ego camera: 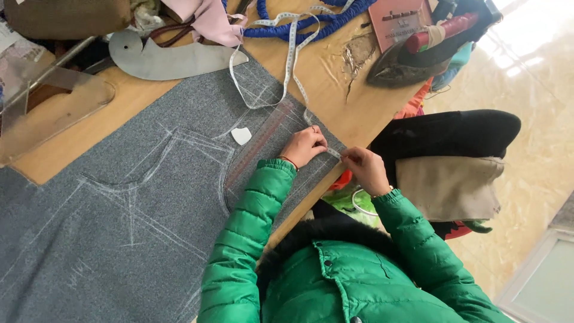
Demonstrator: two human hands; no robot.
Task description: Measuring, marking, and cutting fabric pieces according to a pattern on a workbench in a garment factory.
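Green puffer sleeves (251,221) reach over grey chalk-marked cloth (119,215) spread on the wooden desk (143,93). Left to right — a white chalk piece (241,136) lies beside a clear ruler (260,143); the left hand (305,146) and right hand (366,169) each pinch the white measuring tape (333,153), stretched between them at the cloth's edge.

Bright green puffy jacket (335,269) with quilted sleeves, dark fur trim round the collar (323,230), black snap buttons down the front. Thin orange band (289,160) on the left wrist, ring (313,128) too.
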